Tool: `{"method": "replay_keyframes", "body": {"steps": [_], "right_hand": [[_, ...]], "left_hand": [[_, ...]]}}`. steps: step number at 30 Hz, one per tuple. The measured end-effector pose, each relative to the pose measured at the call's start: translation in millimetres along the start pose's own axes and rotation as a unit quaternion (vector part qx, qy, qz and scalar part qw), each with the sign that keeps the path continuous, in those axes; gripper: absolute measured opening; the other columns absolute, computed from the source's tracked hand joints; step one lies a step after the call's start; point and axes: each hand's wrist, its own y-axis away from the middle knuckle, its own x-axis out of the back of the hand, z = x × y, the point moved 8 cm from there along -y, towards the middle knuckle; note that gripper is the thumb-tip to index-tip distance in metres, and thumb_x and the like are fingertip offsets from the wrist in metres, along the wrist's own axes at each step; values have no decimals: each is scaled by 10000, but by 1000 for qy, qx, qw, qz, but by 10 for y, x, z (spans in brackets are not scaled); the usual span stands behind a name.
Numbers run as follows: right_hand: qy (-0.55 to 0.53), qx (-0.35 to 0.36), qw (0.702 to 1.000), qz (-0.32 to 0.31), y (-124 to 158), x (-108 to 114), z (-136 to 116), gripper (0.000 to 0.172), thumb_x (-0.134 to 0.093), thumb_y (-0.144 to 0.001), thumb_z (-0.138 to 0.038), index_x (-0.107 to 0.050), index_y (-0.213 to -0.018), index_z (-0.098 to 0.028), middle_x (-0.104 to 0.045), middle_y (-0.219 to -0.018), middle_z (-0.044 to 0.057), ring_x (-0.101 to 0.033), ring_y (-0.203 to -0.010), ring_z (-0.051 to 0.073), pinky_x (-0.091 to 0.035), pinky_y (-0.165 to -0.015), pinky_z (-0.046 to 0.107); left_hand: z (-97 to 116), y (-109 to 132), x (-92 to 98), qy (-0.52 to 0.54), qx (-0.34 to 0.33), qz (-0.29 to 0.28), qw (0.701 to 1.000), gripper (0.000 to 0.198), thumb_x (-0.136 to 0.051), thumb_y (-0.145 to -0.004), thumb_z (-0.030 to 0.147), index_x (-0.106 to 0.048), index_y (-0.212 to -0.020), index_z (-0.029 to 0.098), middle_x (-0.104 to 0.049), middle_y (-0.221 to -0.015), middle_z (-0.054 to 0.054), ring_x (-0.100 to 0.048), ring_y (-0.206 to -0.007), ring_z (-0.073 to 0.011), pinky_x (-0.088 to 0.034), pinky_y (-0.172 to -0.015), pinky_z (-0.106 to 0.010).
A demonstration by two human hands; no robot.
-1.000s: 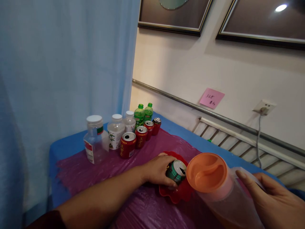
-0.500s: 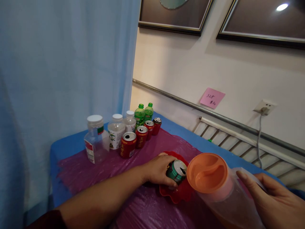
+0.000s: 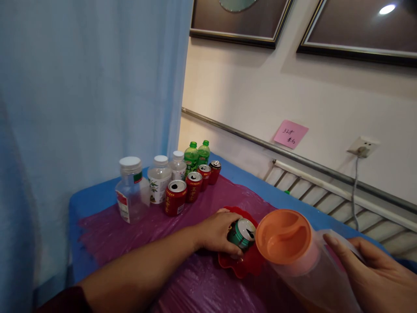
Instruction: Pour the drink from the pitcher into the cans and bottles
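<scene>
Left hand (image 3: 216, 232): fingers curled round the side of a green can (image 3: 241, 234), clamped on it. The can stands in a red scalloped dish (image 3: 243, 264) on the purple plastic sheet (image 3: 146, 230), its opened top facing up and toward the pitcher.

Right hand (image 3: 371, 271): closed on the clear handle of a translucent pitcher (image 3: 306, 274). The pitcher is tipped over toward the can, and its orange lid (image 3: 282, 237) sits just beside the can's rim. Whether lid and can touch cannot be told.

Behind, near the curtain (image 3: 81, 87): four red cans (image 3: 175, 198) in a row, three clear bottles with white caps (image 3: 130, 189) alongside them, and two green bottles (image 3: 190, 157) at the far end. The blue table cover (image 3: 91, 202) shows round the sheet. A pink note (image 3: 290, 134) and a wall socket (image 3: 362, 146) are on the wall.
</scene>
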Motion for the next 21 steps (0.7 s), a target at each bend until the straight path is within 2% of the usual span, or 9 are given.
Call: {"method": "replay_keyframes", "body": {"steps": [7,12,21], "right_hand": [[10,8,1000,19,24,29,-27,503,-614,-787,-700,-636,-631,-223,-479,-463,-34,-567,-515,169,-415,-467,223],[-8,6,1000,15,30,22,5,493,-622,-770,-704,-674,-681,-222,-531,-500,-31,-585,-533,178,-419,-455,227],[0,6,1000,17,27,39,-11,478,-628,-773,-686,-668,-651,-226,-523,-481,-34,-579,-518,175,-407,-445,229]], "left_hand": [[-22,-2,-13,-2,-4,1,1000,716,-889,-565,545,-658,-1171,241,-731,-1127,-44,-646,-1030,-288,-450,-964,-374],[-40,0,-14,-4,-9,6,1000,681,-861,-595,576,-658,-1150,238,-727,-1105,-44,-646,-1011,-282,-456,-937,-372],[-15,3,-10,-5,-3,0,1000,684,-859,-589,576,-664,-1145,230,-729,-1088,-41,-645,-990,-274,-461,-927,-363]]}}
